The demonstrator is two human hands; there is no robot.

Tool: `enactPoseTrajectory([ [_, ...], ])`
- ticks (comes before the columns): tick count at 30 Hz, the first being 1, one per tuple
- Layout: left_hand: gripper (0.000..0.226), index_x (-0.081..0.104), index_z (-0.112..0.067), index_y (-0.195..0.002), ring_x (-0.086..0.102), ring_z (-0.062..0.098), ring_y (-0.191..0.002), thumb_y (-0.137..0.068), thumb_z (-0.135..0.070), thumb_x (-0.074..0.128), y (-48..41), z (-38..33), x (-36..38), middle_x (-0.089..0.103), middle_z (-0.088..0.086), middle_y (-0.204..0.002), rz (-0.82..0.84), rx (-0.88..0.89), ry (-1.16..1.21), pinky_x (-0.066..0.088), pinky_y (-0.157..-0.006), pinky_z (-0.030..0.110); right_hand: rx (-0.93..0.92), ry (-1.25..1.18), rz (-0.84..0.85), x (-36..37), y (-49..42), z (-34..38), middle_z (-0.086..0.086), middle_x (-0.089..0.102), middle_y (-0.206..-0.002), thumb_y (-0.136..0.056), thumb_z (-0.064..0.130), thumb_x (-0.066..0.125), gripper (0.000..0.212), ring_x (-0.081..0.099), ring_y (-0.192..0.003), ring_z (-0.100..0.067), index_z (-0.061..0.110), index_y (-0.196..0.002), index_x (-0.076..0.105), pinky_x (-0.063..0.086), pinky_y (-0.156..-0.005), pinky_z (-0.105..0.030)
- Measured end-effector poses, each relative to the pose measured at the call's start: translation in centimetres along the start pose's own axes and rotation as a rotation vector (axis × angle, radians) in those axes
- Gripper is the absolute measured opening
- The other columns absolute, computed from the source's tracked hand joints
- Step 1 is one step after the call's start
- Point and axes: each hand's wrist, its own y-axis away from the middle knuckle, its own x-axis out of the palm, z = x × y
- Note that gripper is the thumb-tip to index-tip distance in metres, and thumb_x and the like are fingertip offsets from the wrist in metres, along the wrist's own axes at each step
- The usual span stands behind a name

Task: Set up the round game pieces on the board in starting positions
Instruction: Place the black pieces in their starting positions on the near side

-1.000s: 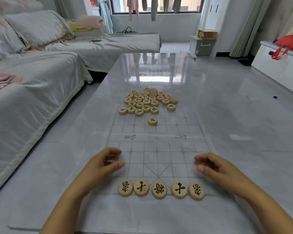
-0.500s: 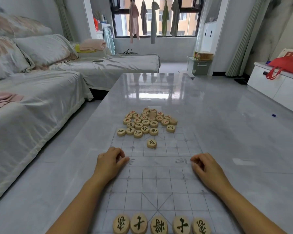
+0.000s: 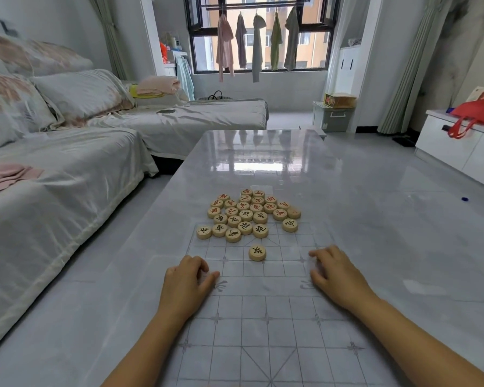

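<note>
A clear gridded board sheet [image 3: 266,328] lies on the glossy grey table [image 3: 375,219]. A cluster of several round wooden pieces [image 3: 248,213] with red or black characters sits at the board's far end. One black-marked piece [image 3: 257,252] lies alone nearer to me. My left hand [image 3: 186,283] rests on the board's left side by the middle band, fingers curled, holding nothing. My right hand [image 3: 337,272] rests on the right side, fingers loosely spread and empty. Both hands lie short of the pieces.
A covered sofa [image 3: 53,177] runs along the left of the table. A white cabinet with a red bag [image 3: 475,118] stands at the right. A green storage box [image 3: 333,118] sits by the window. A small blue object [image 3: 464,199] lies on the floor.
The view has tilted up, so the near row of placed pieces has dropped out of sight. Both hands have moved forward along the board toward the cluster.
</note>
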Motion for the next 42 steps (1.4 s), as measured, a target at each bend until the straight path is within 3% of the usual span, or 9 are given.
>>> enactPoseTrajectory([
  [3, 0.036, 0.055, -0.022, -0.114, 0.055, 0.012, -0.096, -0.086, -0.044, 0.055, -0.1, 0.3, 0.4, 0.053, -0.004, -0.109, 0.031, 0.005, -0.056, 0.039, -0.094, 0.032, -0.084, 0.042, 0.051, 0.3, -3.2, 1.0, 0.000, 0.020, -0.153, -0.086, 0.019, 0.051, 0.061, 0.026, -0.136, -0.019, 0.018, -0.142, 0.027, 0.030, -0.109, -0.034],
  [6, 0.063, 0.035, -0.027, -0.138, 0.046, 0.014, -0.121, -0.085, -0.060, 0.044, -0.6, 0.3, 0.9, 0.042, -0.004, -0.136, 0.131, -0.001, -0.199, 0.032, -0.101, 0.037, -0.094, 0.047, 0.176, 0.2, -5.8, 1.5, 0.007, -0.004, -0.158, -0.081, 0.018, 0.054, 0.078, 0.009, -0.144, -0.018, 0.024, -0.147, 0.012, 0.018, -0.115, -0.036],
  [9, 0.074, 0.015, -0.029, -0.145, 0.048, 0.020, -0.121, -0.085, -0.068, 0.032, -2.2, -0.2, 1.1, 0.035, -0.001, -0.141, 0.224, -0.009, -0.325, 0.037, -0.095, 0.039, -0.080, 0.075, 0.258, -0.1, -7.3, 1.4, 0.008, -0.009, -0.157, -0.081, 0.022, 0.054, 0.081, 0.005, -0.145, -0.015, 0.022, -0.147, 0.007, 0.016, -0.115, -0.035],
  [15, 0.066, 0.003, -0.031, -0.147, 0.052, 0.031, -0.117, -0.091, -0.059, 0.025, -6.6, -1.2, 1.6, 0.042, 0.012, -0.140, 0.256, -0.181, -0.363, 0.045, -0.086, 0.039, -0.005, 0.052, 0.287, 1.1, -7.7, 0.9, 0.002, -0.003, -0.158, -0.088, 0.024, 0.042, 0.072, 0.008, -0.145, -0.015, 0.021, -0.148, 0.004, 0.010, -0.117, -0.034],
  [19, 0.069, 0.010, -0.020, -0.146, 0.057, 0.030, -0.112, -0.092, -0.054, 0.036, -7.7, -0.3, 1.7, 0.057, 0.013, -0.129, 0.203, -0.276, -0.292, 0.047, -0.084, 0.038, -0.004, -0.020, 0.257, 1.4, -7.4, 0.6, 0.004, 0.000, -0.158, -0.088, 0.021, 0.043, 0.070, 0.008, -0.144, -0.014, 0.022, -0.148, 0.008, 0.007, -0.117, -0.033],
  [22, 0.075, 0.011, -0.015, -0.146, 0.052, 0.030, -0.120, -0.090, -0.049, 0.047, -8.3, 0.7, 1.2, 0.052, 0.015, -0.135, 0.232, -0.354, -0.169, 0.044, -0.092, 0.038, -0.003, -0.049, 0.241, 1.2, -7.3, 0.7, 0.003, 0.004, -0.158, -0.087, 0.019, 0.045, 0.069, 0.010, -0.144, -0.014, 0.021, -0.148, 0.012, 0.008, -0.117, -0.033],
  [31, 0.061, 0.027, -0.021, -0.143, 0.049, 0.029, -0.122, -0.091, -0.047, 0.045, -8.2, 0.6, 0.8, 0.051, 0.012, -0.136, 0.286, -0.308, -0.185, 0.043, -0.095, 0.035, -0.019, -0.038, 0.188, 0.6, -6.0, 1.2, 0.003, 0.016, -0.157, -0.088, 0.016, 0.045, 0.060, 0.024, -0.141, -0.017, 0.019, -0.145, 0.024, 0.018, -0.115, -0.030],
  [38, 0.046, 0.041, -0.018, -0.128, 0.056, 0.026, -0.109, -0.091, -0.044, 0.047, -5.9, -0.5, 0.8, 0.056, 0.008, -0.125, 0.184, -0.239, -0.194, 0.046, -0.082, 0.035, -0.063, -0.074, 0.027, 0.5, -2.3, 1.8, 0.000, 0.034, -0.150, -0.090, 0.011, 0.044, 0.044, 0.041, -0.129, -0.018, 0.013, -0.133, 0.040, 0.029, -0.106, -0.027],
  [42, 0.038, 0.047, -0.019, -0.123, 0.056, 0.024, -0.102, -0.092, -0.040, 0.048, -3.9, -0.7, 1.0, 0.056, 0.005, -0.117, 0.104, -0.154, -0.129, 0.042, -0.085, 0.033, -0.116, -0.065, -0.029, 0.7, 0.6, 1.8, 0.001, 0.041, -0.145, -0.091, 0.017, 0.047, 0.036, 0.044, -0.125, -0.015, 0.014, -0.127, 0.046, 0.030, -0.104, -0.024],
])
